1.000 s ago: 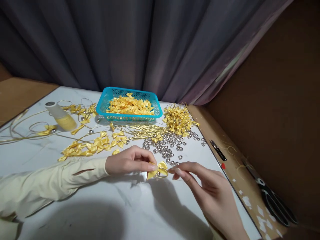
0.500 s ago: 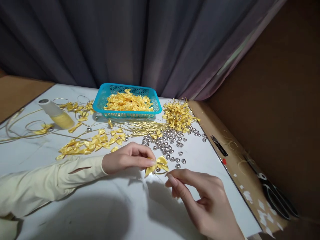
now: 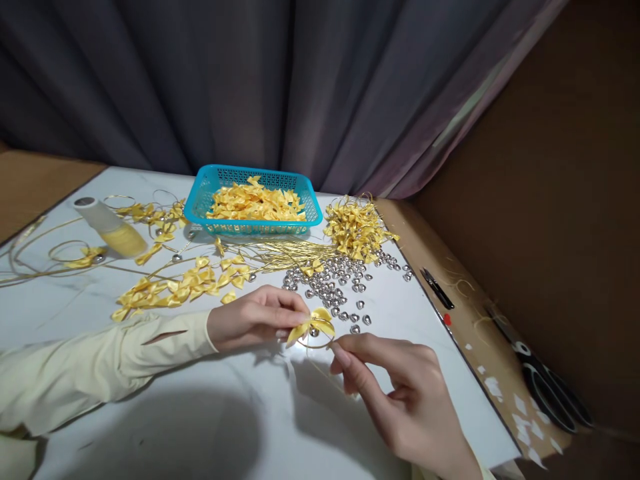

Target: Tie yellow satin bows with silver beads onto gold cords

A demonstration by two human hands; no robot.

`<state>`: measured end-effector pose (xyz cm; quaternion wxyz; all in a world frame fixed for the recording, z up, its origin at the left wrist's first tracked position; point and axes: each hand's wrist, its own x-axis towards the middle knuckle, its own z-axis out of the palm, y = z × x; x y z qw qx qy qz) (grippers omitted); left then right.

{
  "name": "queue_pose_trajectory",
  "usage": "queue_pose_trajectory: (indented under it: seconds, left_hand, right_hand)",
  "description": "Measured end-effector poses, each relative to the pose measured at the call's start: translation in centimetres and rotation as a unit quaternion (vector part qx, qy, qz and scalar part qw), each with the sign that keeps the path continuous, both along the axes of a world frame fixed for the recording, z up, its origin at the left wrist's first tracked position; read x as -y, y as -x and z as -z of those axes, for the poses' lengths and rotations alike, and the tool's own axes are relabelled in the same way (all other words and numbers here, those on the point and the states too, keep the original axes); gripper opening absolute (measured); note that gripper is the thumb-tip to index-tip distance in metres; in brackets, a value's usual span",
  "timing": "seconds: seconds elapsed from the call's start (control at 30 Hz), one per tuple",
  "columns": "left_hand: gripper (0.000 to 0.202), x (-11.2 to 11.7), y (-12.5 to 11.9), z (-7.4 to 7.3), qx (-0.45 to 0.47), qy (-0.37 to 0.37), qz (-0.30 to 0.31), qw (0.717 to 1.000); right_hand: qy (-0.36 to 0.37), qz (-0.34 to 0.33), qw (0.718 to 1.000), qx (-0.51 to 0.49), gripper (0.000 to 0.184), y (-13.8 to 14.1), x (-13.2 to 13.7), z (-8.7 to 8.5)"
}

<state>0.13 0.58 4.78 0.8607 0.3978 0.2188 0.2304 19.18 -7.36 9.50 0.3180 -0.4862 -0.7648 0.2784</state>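
My left hand (image 3: 263, 315) pinches a yellow satin ribbon bow (image 3: 323, 320) by its left side, just above the white tabletop. A small silver bead sits at the middle of the bow. A thin gold cord (image 3: 315, 346) loops below the bow, and my right hand (image 3: 395, 387) pinches it between thumb and forefinger. Beyond my hands lie loose silver heart-shaped beads (image 3: 327, 293). A row of yellow bows (image 3: 185, 285) rests past my left forearm.
A blue basket (image 3: 250, 225) of yellow bows stands at the back. Gold cords (image 3: 285, 253) lead to a bow pile (image 3: 357, 230). A bottle (image 3: 113, 228) leans at left. Thread snips (image 3: 437, 288), a red heart (image 3: 447, 319), paper scraps and scissors (image 3: 547, 387) lie at right.
The bow has turned slightly in my left fingers, and the cord loop below it appears wider and rounder. A thin strand now shows under the loop. My right hand keeps its pinch.
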Motion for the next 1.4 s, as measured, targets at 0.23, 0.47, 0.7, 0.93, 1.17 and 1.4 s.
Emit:
queue_pose_trajectory:
  seconds: [0.23, 0.47, 0.7, 0.93, 1.17, 1.4]
  left_hand:
    - [0.018, 0.4, -0.4, 0.6, 0.038, 0.069, -0.001, 0.997]
    - [0.017, 0.4, -0.4, 0.3, 0.03, 0.056, 0.001, 0.998]
    - [0.015, 0.4, -0.4, 0.4, 0.035, 0.074, 0.001, 0.997]
    - [0.012, 0.5, -0.5, 0.0, 0.007, 0.096, -0.002, 0.995]
    - [0.013, 0.4, -0.5, -0.3, 0.001, 0.068, 0.0, 0.998]
    - [0.014, -0.2, 0.2, -1.4, -0.068, -0.082, 0.026, 0.994]
  right_hand:
    - [0.006, 0.007, 1.0, -0.01, 0.027, 0.2, 0.0, 0.0]
    - [-0.004, 0.016, 1.0, -0.016, 0.026, 0.1, 0.1, 0.0]
    - [0.003, 0.022, 0.999, -0.024, 0.025, -0.1, 0.1, -0.1]
    - [0.008, 0.035, 0.999, -0.033, 0.025, -0.1, 0.1, 0.0]
    - [0.036, 0.031, 0.998, -0.043, 0.025, -0.4, 0.0, -0.1]
    - [0.063, 0.016, 0.995, -0.081, 0.022, -0.7, -0.1, 0.2]
